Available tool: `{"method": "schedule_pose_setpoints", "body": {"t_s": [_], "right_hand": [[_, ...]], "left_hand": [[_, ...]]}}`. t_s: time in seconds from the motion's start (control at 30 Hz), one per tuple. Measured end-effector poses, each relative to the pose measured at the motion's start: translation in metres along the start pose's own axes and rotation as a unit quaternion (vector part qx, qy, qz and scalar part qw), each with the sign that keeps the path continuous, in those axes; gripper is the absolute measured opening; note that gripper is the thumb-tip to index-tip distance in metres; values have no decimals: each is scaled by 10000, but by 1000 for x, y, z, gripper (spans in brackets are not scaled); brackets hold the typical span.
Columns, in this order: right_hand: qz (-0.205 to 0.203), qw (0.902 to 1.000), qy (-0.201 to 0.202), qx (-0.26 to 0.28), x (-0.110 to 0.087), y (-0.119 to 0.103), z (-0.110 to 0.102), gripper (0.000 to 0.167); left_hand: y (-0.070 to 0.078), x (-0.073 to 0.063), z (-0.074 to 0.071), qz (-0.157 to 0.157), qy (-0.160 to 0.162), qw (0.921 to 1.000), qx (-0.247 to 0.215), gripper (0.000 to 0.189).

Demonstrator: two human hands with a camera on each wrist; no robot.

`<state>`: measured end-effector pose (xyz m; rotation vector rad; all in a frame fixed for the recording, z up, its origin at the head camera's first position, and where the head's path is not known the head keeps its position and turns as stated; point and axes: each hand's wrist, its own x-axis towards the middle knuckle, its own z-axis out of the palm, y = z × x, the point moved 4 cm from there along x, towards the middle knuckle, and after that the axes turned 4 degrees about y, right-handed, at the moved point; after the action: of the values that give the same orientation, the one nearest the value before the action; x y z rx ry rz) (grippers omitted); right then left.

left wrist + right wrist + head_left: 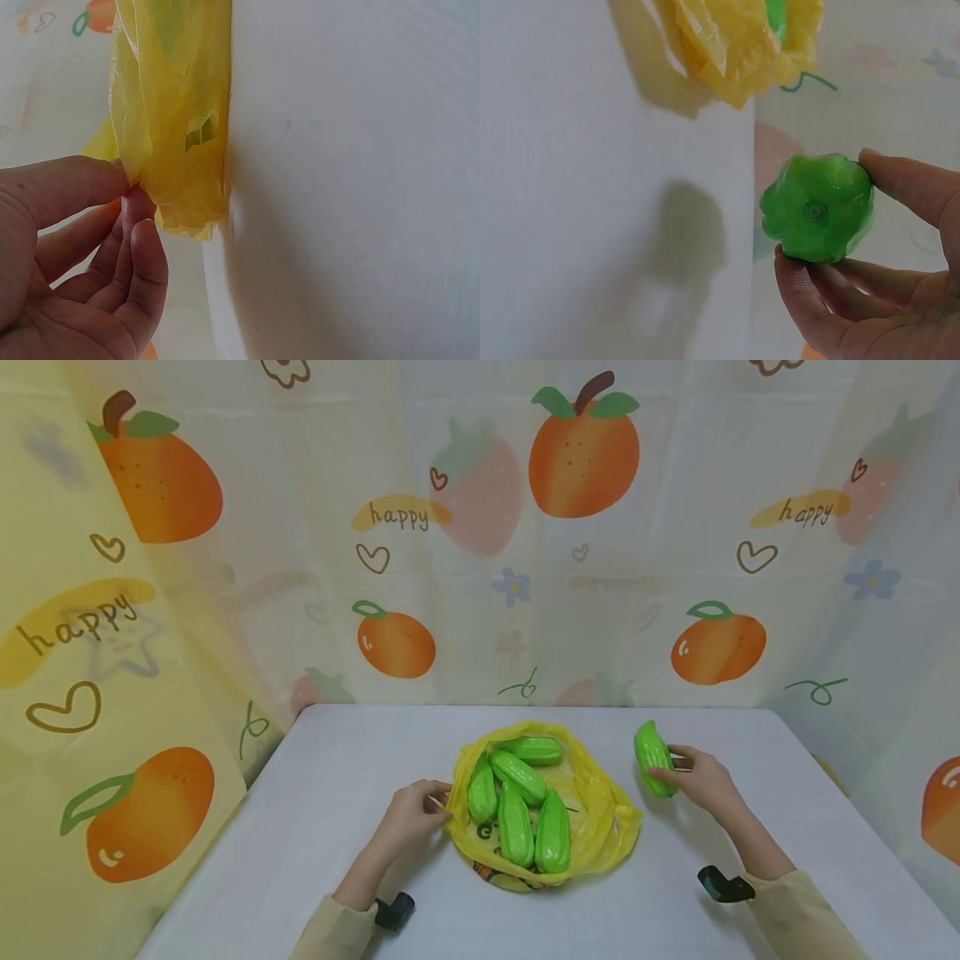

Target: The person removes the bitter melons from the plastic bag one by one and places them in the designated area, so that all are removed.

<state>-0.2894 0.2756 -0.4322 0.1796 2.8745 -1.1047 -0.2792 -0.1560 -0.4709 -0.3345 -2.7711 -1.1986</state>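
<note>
Beige sleeves point(801, 914); small, black wrist cameras point(724, 885).

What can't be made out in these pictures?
Head: part of the print on the yellow plastic bag, covered by the green gourds.
Left wrist: the gourds' full outlines, veiled by the bag's plastic.
Right wrist: the far end of the held gourd, hidden behind its near end.
Head: the rightmost printed orange, cut off by the picture's edge.

This is a small nook with thin, pale, fruit-patterned sheets point(472, 585) hung like walls at the back and both sides. They have round orange fruits point(583, 464), brown heart outlines point(372, 558) and "happy" printed on them. A flat white counter point(352, 752) sits inside. I can't tell if it's a home.
</note>
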Motion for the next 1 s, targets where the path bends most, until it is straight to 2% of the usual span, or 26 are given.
{"method": "schedule_pose_setpoints", "body": {"t_s": [0.47, 1.0], "right_hand": [[348, 9993, -109, 42, 9, 18, 3, 87], [470, 9987, -154, -81, 15, 26, 7, 88]], "left_hand": [[1, -1, -1, -91, -27, 9999, -63, 36], [2, -1, -2, -61, -10, 10000, -49, 36]]}}
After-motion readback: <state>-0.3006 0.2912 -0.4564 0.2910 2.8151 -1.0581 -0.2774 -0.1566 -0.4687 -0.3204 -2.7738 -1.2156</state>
